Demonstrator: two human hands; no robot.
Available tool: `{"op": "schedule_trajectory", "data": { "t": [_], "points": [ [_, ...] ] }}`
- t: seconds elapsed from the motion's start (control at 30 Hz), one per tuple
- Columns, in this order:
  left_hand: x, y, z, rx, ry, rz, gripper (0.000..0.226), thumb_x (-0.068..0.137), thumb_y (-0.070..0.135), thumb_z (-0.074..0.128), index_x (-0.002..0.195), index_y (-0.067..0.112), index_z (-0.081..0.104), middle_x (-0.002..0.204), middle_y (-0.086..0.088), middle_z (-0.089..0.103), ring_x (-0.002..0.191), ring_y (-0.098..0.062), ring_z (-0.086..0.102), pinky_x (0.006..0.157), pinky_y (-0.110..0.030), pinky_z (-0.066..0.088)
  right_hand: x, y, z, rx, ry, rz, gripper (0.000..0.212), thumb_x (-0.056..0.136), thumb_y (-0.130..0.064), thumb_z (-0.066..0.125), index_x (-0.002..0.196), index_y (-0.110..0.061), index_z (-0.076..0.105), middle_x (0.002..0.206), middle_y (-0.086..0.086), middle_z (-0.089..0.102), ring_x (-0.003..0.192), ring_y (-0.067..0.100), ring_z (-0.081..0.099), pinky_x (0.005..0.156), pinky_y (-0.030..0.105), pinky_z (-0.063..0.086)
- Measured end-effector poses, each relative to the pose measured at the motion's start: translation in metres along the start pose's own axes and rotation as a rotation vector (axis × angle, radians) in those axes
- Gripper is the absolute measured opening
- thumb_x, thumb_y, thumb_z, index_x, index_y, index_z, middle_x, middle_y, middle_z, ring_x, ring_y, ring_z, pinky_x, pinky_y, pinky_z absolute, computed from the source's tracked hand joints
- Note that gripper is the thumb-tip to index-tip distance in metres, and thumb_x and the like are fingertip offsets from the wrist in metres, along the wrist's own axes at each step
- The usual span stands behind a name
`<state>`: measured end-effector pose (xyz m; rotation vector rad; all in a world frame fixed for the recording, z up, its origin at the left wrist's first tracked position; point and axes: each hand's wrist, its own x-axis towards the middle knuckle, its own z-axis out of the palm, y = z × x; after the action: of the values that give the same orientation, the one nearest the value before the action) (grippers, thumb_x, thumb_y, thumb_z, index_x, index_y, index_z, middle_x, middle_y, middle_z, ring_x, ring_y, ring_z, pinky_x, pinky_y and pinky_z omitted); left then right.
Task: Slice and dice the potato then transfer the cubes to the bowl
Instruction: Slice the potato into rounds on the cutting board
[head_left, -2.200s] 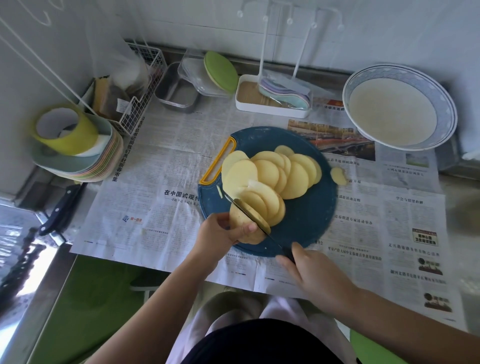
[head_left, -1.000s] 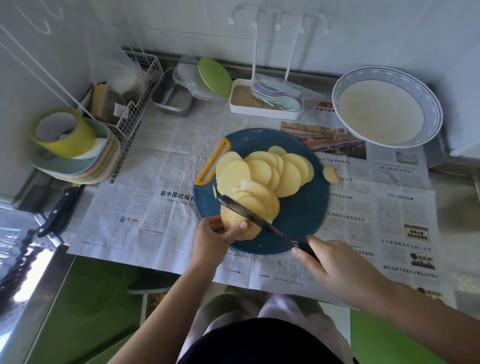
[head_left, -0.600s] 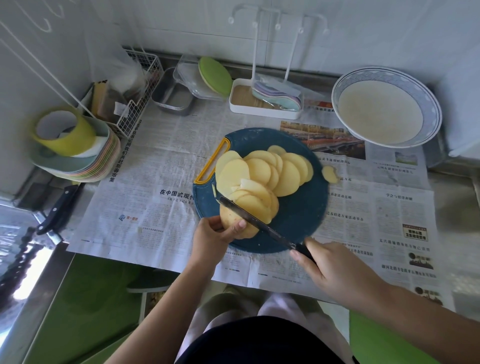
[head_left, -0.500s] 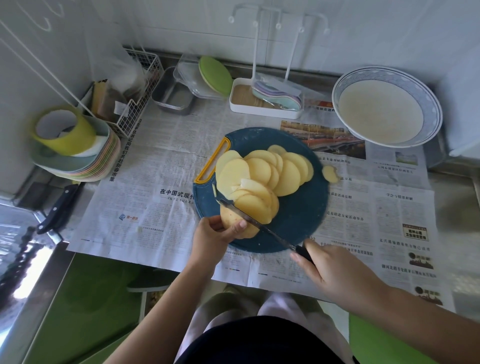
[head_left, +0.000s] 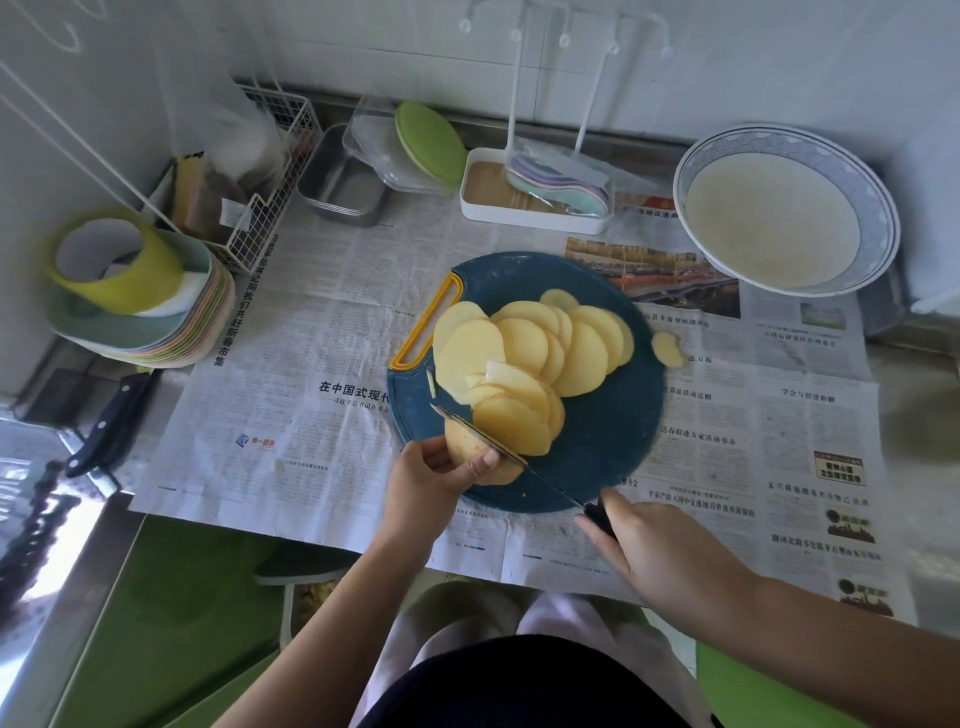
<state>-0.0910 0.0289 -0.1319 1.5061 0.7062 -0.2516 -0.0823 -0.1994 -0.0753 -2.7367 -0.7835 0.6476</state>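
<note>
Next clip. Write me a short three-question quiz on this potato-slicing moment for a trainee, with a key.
1. True or false: the white bowl with the blue patterned rim already holds potato cubes.
2. Which of the hands grips the black-handled knife? A. the left B. the right C. neither
3. Fill the gap: one stray pale yellow potato slice lies off the round dark blue cutting board, on the ____.
Key: 1 false. 2 B: the right hand grips it, while the left hand holds the uncut potato end. 3 newspaper.
</note>
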Motion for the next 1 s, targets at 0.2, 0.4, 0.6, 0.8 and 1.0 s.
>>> {"op": "schedule_trajectory", "data": {
  "t": [0.2,0.4,0.6,0.8,1.0],
  "points": [
    [0.0,0.002,-0.001,0.01,0.014,-0.026,0.093,0.04,0.056,0.085,0.113,0.004,0.06,0.1,-0.004,0.073,0.092,-0.014,0.069,0.081,-0.03,0.056,0.009,-0.009,-0.001,0.026,-0.067,0.011,0.033,0.1,-0.049,0.024,0.092,-0.02,0.036,0.063,-0.008,0.039,0.06,0.017,0.046,0.053,0.029,0.031],
    [-0.002,0.006,0.0,0.013,0.02,-0.026,0.08,0.047,0.046,0.082,0.111,0.005,0.059,0.098,-0.002,0.072,0.089,-0.009,0.069,0.074,-0.021,0.055,0.013,-0.012,0.001,0.059,-0.065,0.047,0.055,0.094,-0.056,0.014,0.101,-0.013,0.048,0.07,-0.002,0.051,0.069,0.024,0.063,0.058,0.031,0.039],
    [-0.003,0.008,0.0,0.02,0.005,-0.017,0.073,0.052,0.044,0.083,0.11,0.005,0.062,0.095,0.0,0.074,0.085,-0.007,0.07,0.07,-0.017,0.054,0.026,-0.017,0.004,0.048,-0.074,0.049,0.033,0.101,-0.046,0.027,0.095,-0.017,0.039,0.072,0.0,0.05,0.076,0.026,0.063,0.059,0.032,0.035],
    [-0.004,0.009,0.0,0.017,0.011,-0.012,0.068,0.052,0.041,0.083,0.107,0.01,0.059,0.094,0.003,0.072,0.08,0.001,0.068,0.065,-0.012,0.051,0.032,-0.017,0.007,-0.001,-0.105,0.033,0.039,0.102,-0.046,0.026,0.104,-0.012,0.047,0.085,0.006,0.065,0.077,0.025,0.064,0.052,0.028,0.035],
    [-0.004,0.009,0.001,0.045,0.024,-0.019,0.081,0.047,0.05,0.083,0.113,0.012,0.055,0.102,0.004,0.069,0.092,-0.005,0.066,0.076,-0.02,0.054,0.06,-0.022,0.017,-0.029,-0.144,0.029,0.03,0.104,-0.041,0.029,0.092,-0.014,0.039,0.086,0.009,0.063,0.078,0.03,0.063,0.049,0.033,0.029]
  ]
}}
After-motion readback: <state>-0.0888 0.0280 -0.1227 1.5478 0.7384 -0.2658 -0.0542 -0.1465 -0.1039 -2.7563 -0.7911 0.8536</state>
